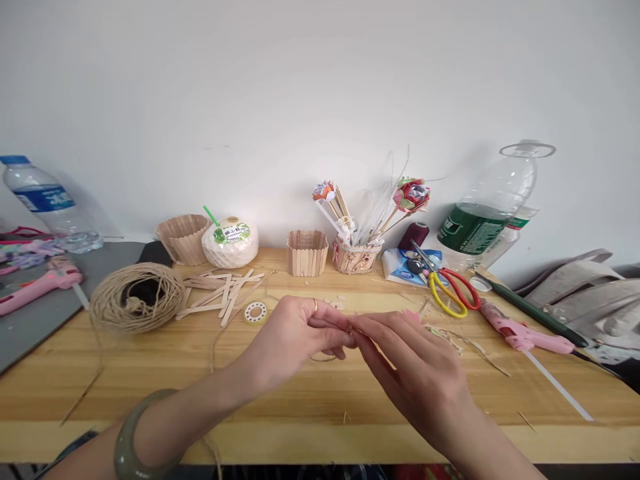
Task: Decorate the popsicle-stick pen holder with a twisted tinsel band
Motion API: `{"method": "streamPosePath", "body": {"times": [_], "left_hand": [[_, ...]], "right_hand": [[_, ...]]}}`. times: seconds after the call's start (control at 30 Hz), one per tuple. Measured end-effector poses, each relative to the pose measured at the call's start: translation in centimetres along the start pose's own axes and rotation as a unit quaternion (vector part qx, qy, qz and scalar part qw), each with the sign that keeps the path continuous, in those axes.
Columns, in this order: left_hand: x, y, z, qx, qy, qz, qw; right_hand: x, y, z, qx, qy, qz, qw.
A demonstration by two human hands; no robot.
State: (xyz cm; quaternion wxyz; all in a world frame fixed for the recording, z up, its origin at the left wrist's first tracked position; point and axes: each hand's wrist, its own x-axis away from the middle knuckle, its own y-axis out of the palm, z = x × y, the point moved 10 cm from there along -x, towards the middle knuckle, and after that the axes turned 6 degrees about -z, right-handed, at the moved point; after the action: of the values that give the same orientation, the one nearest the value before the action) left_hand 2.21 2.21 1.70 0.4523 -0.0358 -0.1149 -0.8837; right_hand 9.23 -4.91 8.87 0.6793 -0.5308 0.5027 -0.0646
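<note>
Both hands met over the counter's (150, 373) middle near its front edge, the left hand (295, 337) and right hand (410, 373) pinching a thin twine strand (353, 330) taut between fingertips, the twine ball (137, 298) lying toward the left edge.

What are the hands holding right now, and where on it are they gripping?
Both hands pinch something thin between their fingertips above the table: the left hand and right hand meet there. It looks like a strand of twine, but it is too small to be sure.
</note>
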Motion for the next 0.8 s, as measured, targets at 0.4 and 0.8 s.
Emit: {"method": "streamPosePath", "body": {"times": [0.4, 0.8], "left_hand": [[0.4, -0.3, -0.5, -0.059, 0.006, -0.015, 0.998], [0.9, -2.6, 1.5, -0.073, 0.045, 0.016, 0.996]], "right_hand": [[0.3, -0.8, 2.7, 0.083, 0.099, 0.058, 0.99], [2.6, 4.0, 12.1, -0.222, 0.312, -0.139, 0.913]]}}
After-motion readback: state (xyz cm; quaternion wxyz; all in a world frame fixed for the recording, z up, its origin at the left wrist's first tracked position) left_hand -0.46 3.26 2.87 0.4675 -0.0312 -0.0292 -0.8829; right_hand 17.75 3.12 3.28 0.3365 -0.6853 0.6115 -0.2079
